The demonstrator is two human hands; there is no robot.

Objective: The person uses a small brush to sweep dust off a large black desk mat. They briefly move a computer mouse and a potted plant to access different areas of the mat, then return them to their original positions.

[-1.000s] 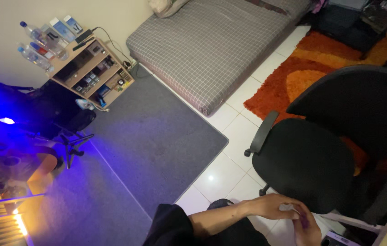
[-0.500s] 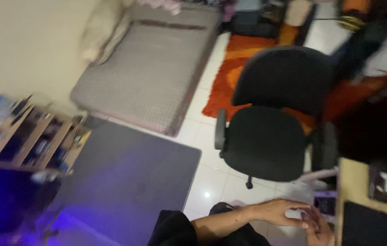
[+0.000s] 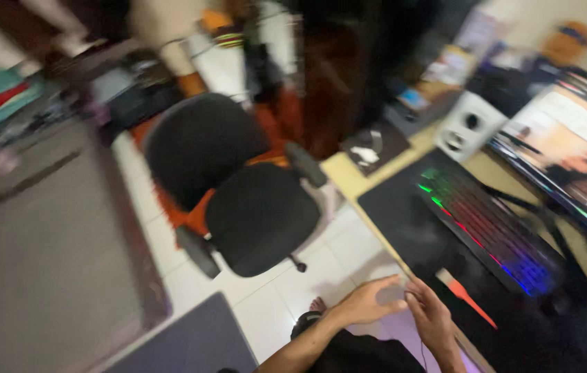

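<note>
My left hand (image 3: 369, 302) and my right hand (image 3: 431, 319) meet at the bottom of the view, fingertips touching, just off the near edge of a desk. The picture is motion-blurred, so I cannot tell whether either hand holds something. Right of my hands a black desk mat (image 3: 411, 228) covers the desk. A thin orange-red object (image 3: 466, 298) lies on it close to my right hand. Beyond that is a keyboard (image 3: 487, 231) lit in rainbow colours.
A black office chair (image 3: 259, 214) stands on white tiles left of the desk. A lit monitor (image 3: 576, 152) and a white speaker (image 3: 469, 124) sit at the desk's back. A grey mattress (image 3: 38, 262) lies at left, and a dark mat's corner (image 3: 196, 342) at bottom.
My head has swung right, from the bed and shelf to the chair and desk. Both hands stay together low in view, now beside the desk edge.
</note>
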